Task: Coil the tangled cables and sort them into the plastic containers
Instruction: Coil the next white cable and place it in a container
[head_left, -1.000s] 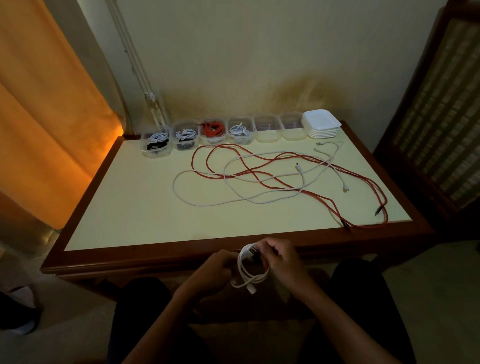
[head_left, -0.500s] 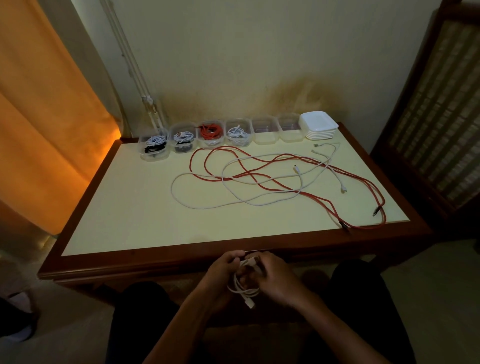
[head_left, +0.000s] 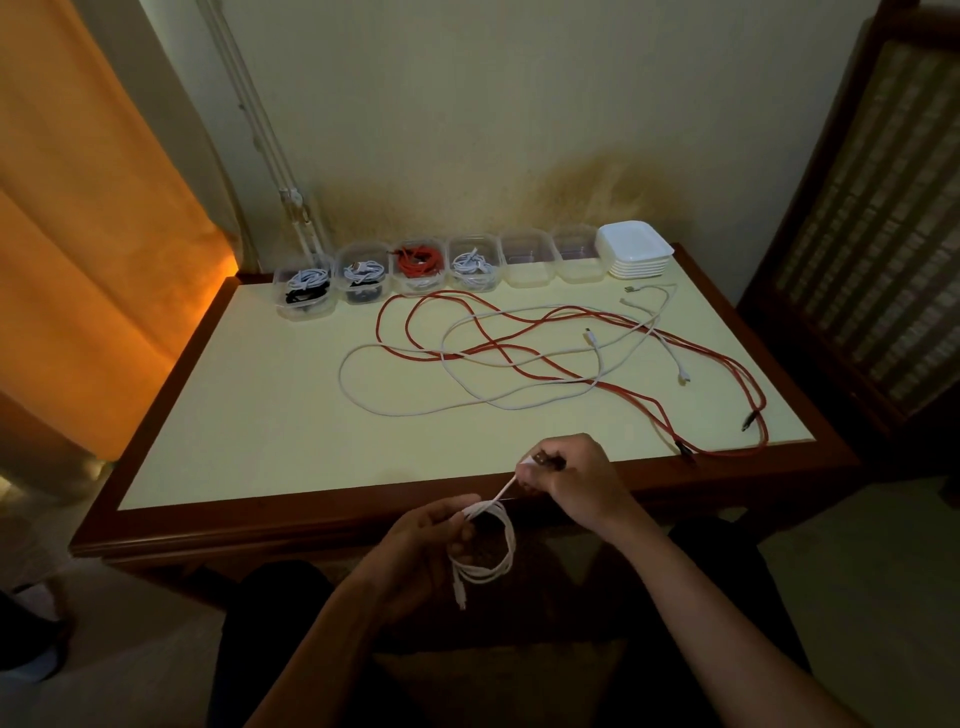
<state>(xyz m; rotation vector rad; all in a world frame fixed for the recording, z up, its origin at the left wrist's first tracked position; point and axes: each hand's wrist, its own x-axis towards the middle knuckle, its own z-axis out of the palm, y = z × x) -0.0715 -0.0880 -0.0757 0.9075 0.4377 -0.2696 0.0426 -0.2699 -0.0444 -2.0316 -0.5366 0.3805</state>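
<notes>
Light and limp, the white cable (head_left: 488, 551) suits this hold: left hand (head_left: 431, 540) pinching the coil's gathered top, right hand (head_left: 571, 478) gripping its plug end above the bench's (head_left: 260, 415) near edge.

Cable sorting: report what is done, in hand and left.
Done: four clear containers at the table's far edge hold coiled cables, from the leftmost to the fourth. In hand: the left hand grips a white cable coil while the right hand pinches its plug end, pulled taut. Left: red cables and white cables tangled on the table, two empty containers, lids stacked.
</notes>
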